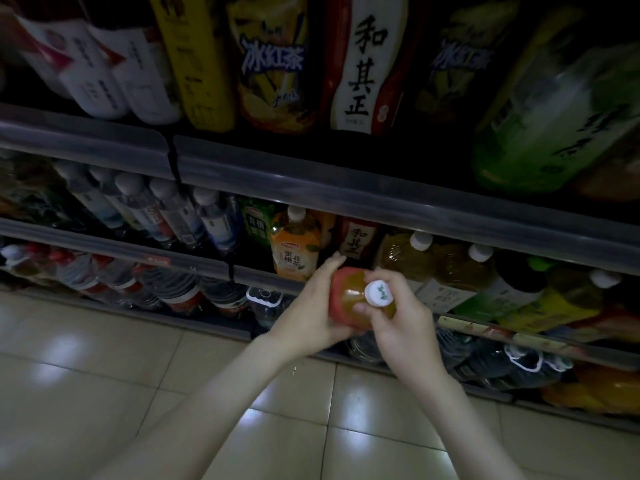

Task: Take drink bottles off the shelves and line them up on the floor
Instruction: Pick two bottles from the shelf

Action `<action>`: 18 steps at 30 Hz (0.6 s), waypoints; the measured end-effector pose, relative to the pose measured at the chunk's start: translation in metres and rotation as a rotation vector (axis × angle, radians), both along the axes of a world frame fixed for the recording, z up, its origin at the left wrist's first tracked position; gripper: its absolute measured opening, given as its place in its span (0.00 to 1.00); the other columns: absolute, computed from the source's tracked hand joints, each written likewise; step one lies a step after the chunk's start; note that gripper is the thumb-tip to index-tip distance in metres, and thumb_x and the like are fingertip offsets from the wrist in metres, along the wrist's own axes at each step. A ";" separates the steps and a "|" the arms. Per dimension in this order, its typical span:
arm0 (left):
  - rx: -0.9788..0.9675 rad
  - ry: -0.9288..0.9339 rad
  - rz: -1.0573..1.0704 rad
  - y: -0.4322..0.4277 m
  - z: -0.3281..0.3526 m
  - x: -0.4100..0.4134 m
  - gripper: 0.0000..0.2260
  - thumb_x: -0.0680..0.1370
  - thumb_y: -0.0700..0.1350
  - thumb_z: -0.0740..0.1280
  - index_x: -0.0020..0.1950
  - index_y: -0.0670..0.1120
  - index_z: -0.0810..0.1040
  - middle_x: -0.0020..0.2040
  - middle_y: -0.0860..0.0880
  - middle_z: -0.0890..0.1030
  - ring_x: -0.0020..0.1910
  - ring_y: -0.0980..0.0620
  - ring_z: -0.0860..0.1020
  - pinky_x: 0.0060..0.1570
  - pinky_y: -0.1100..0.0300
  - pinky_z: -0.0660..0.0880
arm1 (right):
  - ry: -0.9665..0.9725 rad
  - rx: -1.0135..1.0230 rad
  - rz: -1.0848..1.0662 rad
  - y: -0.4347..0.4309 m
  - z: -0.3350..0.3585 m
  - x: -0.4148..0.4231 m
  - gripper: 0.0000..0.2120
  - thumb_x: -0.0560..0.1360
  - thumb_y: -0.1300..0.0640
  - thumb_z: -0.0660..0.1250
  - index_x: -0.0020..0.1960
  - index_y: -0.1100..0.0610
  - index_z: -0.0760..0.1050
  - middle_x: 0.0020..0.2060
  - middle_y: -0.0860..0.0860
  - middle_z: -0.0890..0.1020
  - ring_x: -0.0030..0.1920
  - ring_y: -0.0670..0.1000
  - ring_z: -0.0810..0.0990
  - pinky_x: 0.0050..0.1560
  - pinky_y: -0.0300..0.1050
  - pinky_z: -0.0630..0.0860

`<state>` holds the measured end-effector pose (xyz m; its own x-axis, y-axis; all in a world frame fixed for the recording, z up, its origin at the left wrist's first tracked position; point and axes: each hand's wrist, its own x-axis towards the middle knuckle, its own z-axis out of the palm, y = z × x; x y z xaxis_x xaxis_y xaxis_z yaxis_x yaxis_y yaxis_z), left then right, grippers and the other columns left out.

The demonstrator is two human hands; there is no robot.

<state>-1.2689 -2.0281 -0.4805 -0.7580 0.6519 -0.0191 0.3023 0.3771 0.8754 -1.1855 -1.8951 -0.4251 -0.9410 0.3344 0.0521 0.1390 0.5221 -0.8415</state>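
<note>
Both hands hold one tea bottle (349, 296) in front of the middle shelf. It has a red label, amber liquid and a white cap (379, 293) that points up at me. My left hand (311, 303) wraps round its left side. My right hand (401, 320) grips its right side just below the cap. More drink bottles fill the shelves behind, among them an orange-labelled tea bottle (294, 251) and a dark red-labelled one (356, 240).
Three shelf rails run across the view; the middle shelf rail (346, 192) is just above my hands. Water bottles (166, 216) stand at the left, large bottles (277, 64) on the top shelf. Shiny tiled floor (121, 375) lies below the bottom shelf.
</note>
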 end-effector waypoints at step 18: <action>-0.132 0.056 0.149 0.082 0.233 0.057 0.40 0.59 0.63 0.78 0.66 0.56 0.67 0.51 0.63 0.74 0.52 0.59 0.74 0.52 0.63 0.73 | 0.141 0.090 -0.344 0.138 0.191 0.064 0.29 0.79 0.55 0.64 0.76 0.49 0.56 0.73 0.47 0.62 0.73 0.47 0.61 0.67 0.40 0.61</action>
